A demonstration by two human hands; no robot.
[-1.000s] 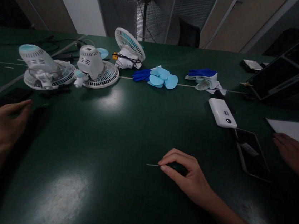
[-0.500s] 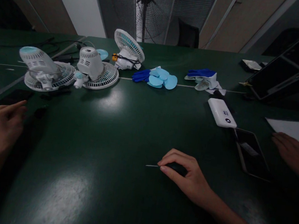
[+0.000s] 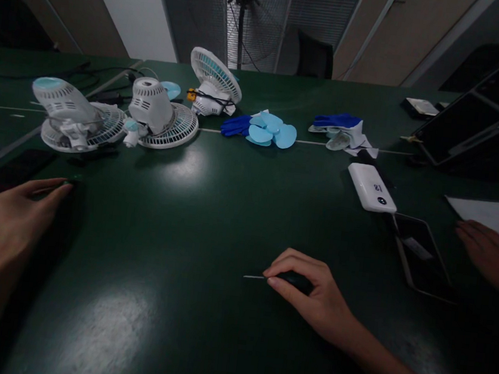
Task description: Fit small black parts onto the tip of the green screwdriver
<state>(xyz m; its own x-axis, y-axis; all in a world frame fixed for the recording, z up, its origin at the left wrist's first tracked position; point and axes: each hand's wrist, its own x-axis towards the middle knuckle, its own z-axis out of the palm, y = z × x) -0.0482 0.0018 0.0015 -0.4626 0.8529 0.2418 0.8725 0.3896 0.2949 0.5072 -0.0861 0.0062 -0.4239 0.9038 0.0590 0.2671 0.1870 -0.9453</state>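
My right hand rests on the green table with its fingers closed round the dark handle of a screwdriver. The thin metal shaft lies flat, pointing left. At the left, my left hand has thumb and forefinger pinched on a small dark object, mostly covered by the fingertips. Its kind cannot be made out. Just beyond this hand sits a white fan with a pale blue cap, face down on its grille. Beside it is a second white fan, also face down.
Farther back are a tilted white fan, light blue fan blades and blue-white gloves. To the right lie a white power bank and a phone. Another person's hand rests by a white sheet.
My left hand has moved right, and its fingertips have closed on the small dark object on the table. My right hand with the screwdriver has stayed in place.
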